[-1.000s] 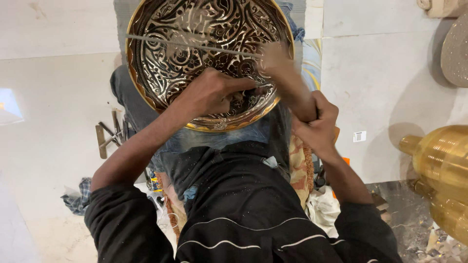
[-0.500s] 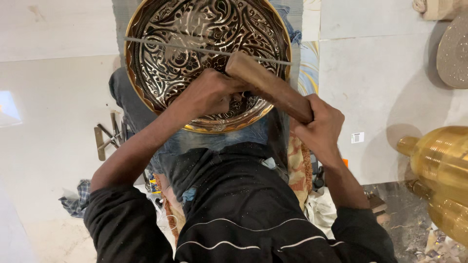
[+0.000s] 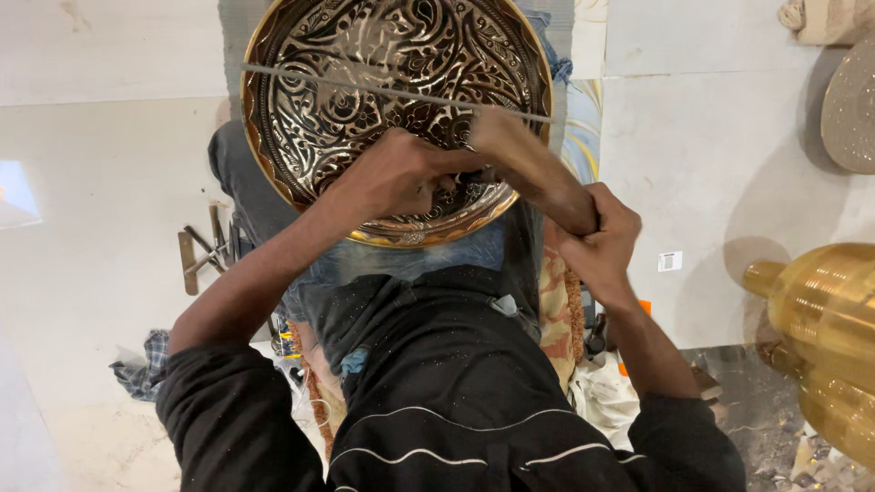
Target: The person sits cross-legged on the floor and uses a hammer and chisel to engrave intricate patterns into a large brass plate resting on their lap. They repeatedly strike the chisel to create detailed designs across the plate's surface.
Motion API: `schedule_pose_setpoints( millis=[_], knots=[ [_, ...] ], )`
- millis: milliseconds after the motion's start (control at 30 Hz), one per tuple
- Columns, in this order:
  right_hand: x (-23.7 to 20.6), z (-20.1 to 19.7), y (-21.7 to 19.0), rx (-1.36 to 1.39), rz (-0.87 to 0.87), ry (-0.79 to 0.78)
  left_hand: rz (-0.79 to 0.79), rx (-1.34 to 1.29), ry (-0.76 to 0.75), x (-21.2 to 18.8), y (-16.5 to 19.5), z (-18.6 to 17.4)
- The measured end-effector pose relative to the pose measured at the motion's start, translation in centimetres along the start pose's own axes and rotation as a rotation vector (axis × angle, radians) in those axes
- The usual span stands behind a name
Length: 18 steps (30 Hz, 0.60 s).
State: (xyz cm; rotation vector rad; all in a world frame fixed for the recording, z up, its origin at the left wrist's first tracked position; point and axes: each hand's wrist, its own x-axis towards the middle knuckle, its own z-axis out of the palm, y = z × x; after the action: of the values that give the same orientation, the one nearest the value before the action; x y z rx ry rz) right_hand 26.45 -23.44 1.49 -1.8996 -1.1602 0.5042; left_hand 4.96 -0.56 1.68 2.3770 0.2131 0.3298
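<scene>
While the big engraved brass tray (image 3: 365,73) rested tilted on the seated person's lap, the left hand (image 3: 396,173) lay curled against its lower rim, pinching something too hidden to name. The right hand (image 3: 597,241) was clenched around a wooden mallet (image 3: 529,169) — its head over the tray — with a brass vessel (image 3: 820,337) far right.

This is a metal-craft workshop. An engraved brass tray (image 3: 365,82) sits at its centre, on a pale tiled floor (image 3: 109,164). Metal hand tools (image 3: 202,253) lie left of the tray, a ribbed brass vessel (image 3: 825,337) stands to its right, and scraps (image 3: 775,446) litter the floor beneath that vessel.
</scene>
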Motion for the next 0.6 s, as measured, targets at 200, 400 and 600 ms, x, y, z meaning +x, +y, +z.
schedule_pose_setpoints(
  millis=[200, 400, 600],
  knots=[
    [-0.7, -0.3, 0.8, -0.253, -0.024, -0.027, -0.095, 0.054, -0.063, 0.0, -0.3, 0.4],
    [-1.6, -0.6, 2.3, 0.246, 0.058, 0.098, -0.007, -0.009, 0.056, 0.3, 0.3, 0.5],
    [-1.2, -1.0, 2.9, -0.032, 0.082, 0.039, -0.025, 0.032, 0.010, 0.3, -0.2, 0.9]
  ],
)
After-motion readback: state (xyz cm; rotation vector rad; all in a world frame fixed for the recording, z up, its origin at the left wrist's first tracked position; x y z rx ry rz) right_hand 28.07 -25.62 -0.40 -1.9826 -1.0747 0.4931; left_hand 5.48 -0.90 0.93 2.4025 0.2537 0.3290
